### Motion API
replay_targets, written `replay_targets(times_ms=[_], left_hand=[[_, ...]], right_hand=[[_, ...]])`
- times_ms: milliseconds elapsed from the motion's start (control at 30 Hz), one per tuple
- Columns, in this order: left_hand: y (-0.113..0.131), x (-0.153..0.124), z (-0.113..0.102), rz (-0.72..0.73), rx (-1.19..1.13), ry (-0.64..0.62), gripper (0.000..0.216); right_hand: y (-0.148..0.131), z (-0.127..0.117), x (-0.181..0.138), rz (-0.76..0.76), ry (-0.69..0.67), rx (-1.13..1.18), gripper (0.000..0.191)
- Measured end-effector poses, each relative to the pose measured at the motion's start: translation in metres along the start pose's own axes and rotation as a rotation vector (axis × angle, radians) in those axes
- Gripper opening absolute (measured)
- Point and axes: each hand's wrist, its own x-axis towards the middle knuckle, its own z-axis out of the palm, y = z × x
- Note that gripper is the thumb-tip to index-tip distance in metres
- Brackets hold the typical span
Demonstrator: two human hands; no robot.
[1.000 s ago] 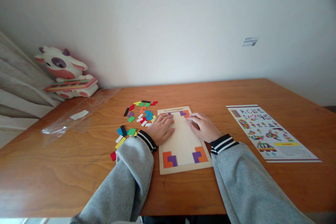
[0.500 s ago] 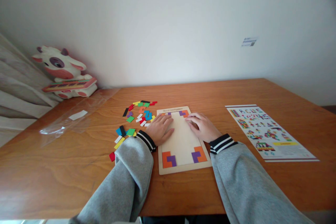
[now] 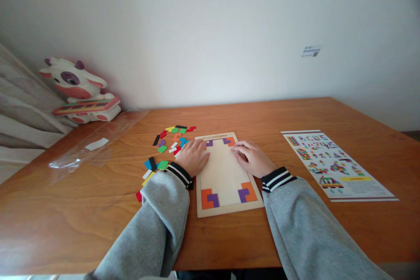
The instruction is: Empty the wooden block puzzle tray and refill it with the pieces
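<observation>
Left hand [image 3: 193, 157] and right hand [image 3: 251, 158] lie open on the puzzle board [image 3: 223, 175]; even pressure should stop it sliding.

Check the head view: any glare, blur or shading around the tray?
Head view: soft, even light, no glare on the tray; left hand and right hand sharp; only the top right corner darkens; sheet print too small to read.

pieces [image 3: 170, 140] left of board [image 3: 226, 208] — sheet [image 3: 337, 166] right
</observation>
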Motion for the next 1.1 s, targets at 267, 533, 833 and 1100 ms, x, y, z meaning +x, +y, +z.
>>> replay_targets(times_ms=[267, 533, 833, 1100], left_hand=[[-0.004, -0.002, 0.004, -0.002, 0.08, 0.016, 0.036], [-0.014, -0.001, 0.017, 0.243, -0.067, -0.001, 0.037], [-0.013, -0.001, 0.017, 0.233, -0.069, 0.075, 0.032], [-0.015, -0.001, 0.024, 0.253, -0.07, 0.08, 0.034]], right_hand=[[0.001, 0.0, 0.0, -0.005, -0.018, 0.004, 0.02], [0.001, 0.0, 0.0, -0.013, -0.01, 0.017, 0.02], [0.001, 0.0, 0.001, -0.011, -0.018, 0.011, 0.019], [0.0, -0.001, 0.0, -0.003, -0.025, -0.001, 0.019]])
